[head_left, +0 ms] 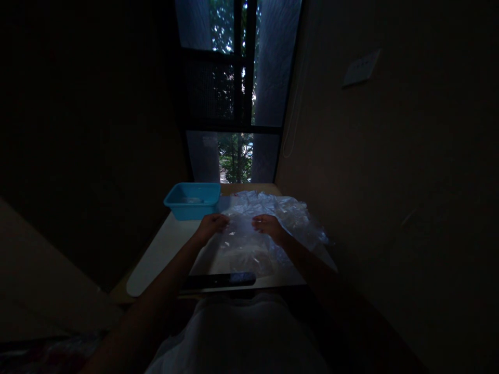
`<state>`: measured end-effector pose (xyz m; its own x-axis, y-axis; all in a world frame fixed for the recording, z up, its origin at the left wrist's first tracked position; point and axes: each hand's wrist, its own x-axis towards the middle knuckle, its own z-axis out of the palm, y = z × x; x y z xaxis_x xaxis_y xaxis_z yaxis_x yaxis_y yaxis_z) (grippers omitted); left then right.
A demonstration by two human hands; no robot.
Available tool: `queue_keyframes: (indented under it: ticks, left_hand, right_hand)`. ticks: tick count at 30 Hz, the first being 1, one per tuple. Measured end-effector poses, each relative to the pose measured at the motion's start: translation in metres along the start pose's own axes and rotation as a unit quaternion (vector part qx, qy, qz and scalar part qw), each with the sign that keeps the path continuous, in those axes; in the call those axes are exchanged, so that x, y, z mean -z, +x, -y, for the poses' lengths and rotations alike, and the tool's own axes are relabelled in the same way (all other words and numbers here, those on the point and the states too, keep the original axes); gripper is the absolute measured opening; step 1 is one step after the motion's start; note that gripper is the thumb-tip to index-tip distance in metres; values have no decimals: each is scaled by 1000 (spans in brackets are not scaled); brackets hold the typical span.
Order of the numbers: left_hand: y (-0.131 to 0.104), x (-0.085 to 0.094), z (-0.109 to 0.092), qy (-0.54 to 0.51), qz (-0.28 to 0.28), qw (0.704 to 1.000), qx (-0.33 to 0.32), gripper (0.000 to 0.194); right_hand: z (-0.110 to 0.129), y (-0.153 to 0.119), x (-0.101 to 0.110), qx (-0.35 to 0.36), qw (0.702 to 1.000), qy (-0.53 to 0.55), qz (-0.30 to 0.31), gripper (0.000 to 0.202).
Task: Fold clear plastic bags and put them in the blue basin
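Between my hands a clear plastic bag [242, 240] hangs low over the white tabletop. At its upper left edge, my left hand [211, 225] has its fingers pinched on the plastic. My right hand [268, 226] grips the bag's upper right side, thumb and fingers closed. Just beyond and to the right of my right hand lies a loose heap of clear plastic bags [290, 208]. The dim light hides the finer folds of the film.
A blue plastic basin [195, 210] with something clear inside stands at the back left of the white tabletop [156, 259]. A long dark flat object [218, 281] lies along the near edge. Beyond the table is a window [237, 156]; a wall [390, 182] rises close on the right.
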<state>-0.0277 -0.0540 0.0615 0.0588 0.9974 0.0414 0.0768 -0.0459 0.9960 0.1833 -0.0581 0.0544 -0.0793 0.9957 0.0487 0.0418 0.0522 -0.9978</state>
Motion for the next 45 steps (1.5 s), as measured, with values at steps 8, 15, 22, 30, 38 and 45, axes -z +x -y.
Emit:
queue_keyframes:
  ticks: [8,15,22,30,38,45]
  left_hand:
    - [4,0,-6,9,-10,1000,-6,35]
    - [3,-1,-10,-3,6,1000,0,35]
    - [-1,-8,-16,34,17,999,-21,37]
    - [-1,-12,-17,25,39,998,-34,26]
    - [1,-1,-14,37,14,999,-31,11]
    - [1,1,-14,4,6,1000,-23,8]
  right_hand:
    - [8,2,1,49,997,-52,-8,7]
    - [13,2,0,22,996,-62,53,12]
    - [22,12,-11,70,985,-134,88,12]
    - [22,16,-20,73,977,-179,95,9]
    - [30,13,-13,50,983,-163,74,13]
    - [33,11,-9,24,980,-150,125,9]
